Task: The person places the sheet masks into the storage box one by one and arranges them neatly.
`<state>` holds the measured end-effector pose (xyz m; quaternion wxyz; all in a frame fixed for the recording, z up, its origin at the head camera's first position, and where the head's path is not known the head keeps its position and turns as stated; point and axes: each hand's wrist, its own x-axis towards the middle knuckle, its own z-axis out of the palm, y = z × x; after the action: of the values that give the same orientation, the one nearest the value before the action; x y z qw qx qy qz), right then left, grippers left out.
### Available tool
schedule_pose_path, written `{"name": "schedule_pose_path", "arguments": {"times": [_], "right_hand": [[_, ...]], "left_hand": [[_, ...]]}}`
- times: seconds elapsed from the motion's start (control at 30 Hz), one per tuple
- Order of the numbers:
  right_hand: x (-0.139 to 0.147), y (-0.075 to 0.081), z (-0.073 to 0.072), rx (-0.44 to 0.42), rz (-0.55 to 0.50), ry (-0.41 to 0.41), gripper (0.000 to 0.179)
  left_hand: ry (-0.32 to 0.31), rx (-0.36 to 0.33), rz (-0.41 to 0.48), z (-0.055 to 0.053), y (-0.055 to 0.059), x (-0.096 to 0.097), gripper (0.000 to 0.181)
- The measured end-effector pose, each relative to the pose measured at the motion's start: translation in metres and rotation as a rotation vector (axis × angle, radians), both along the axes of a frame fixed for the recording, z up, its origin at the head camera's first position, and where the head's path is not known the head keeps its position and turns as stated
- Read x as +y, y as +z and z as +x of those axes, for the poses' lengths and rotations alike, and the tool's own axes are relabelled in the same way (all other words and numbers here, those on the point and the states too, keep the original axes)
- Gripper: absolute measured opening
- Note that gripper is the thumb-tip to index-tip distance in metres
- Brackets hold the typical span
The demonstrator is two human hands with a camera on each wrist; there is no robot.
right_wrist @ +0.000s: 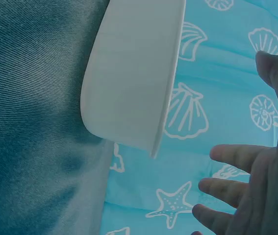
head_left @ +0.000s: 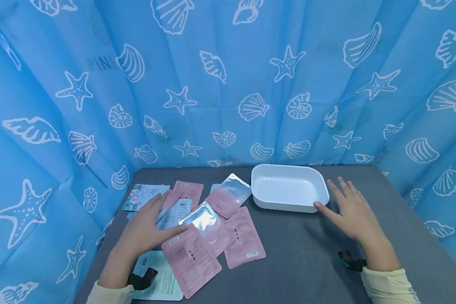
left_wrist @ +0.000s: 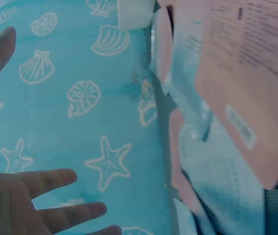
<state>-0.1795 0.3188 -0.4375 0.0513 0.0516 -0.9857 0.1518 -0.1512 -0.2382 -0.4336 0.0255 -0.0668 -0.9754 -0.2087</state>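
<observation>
While the left hand (head_left: 146, 228) is spread, the front pink packet (head_left: 191, 264) lies to its right, long axis slanting; the spread right hand (head_left: 352, 213) is nearer the white tray (head_left: 289, 190).

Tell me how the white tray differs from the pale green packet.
The white tray is plain; the pale green packet carries print. The tray is hollow with raised walls, while the packet is flat. The tray stands toward the far edge; the packet lies nearer, partly under a pink packet. Both are on the grey table.
</observation>
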Motion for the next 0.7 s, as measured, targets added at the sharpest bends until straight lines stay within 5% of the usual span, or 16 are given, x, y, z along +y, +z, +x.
{"name": "schedule_pose_path", "arguments": {"times": [0.7], "right_hand": [[-0.008, -0.024, -0.019, 0.009, -0.032, -0.026, 0.098]], "left_hand": [[0.014, -0.184, 0.152, 0.016, -0.035, 0.004, 0.115]]}}
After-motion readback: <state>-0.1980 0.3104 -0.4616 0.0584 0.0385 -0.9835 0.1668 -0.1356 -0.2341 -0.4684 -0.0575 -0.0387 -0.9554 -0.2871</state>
